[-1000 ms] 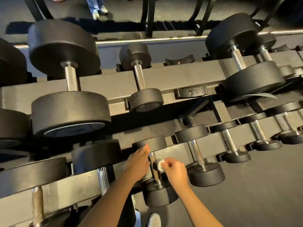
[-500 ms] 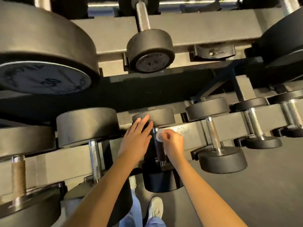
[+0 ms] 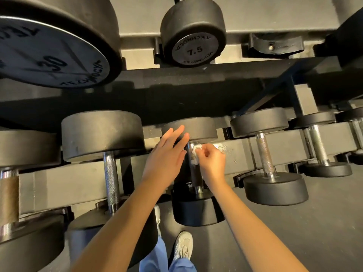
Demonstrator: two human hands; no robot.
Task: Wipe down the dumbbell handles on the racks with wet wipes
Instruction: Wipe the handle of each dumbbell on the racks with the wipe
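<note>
Head view: handle (image 3: 195,174) wipe.
Right hand (image 3: 213,163) pinches wet wipe (image 3: 196,152) at 12 o'clock end; left hand (image 3: 167,154) flat, apparently steadying. Next: stroke toward 6.

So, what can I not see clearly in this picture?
Head view, dumbbell handle: the upper part is hidden by the wet wipe and the right hand.
Head view, left hand: it overlaps the far weight head, so contact is unclear.
Head view, 7.5 dumbbell: its handle is cut off by the top edge.
Head view, 30 dumbbell: partly cut off by the left edge.
</note>
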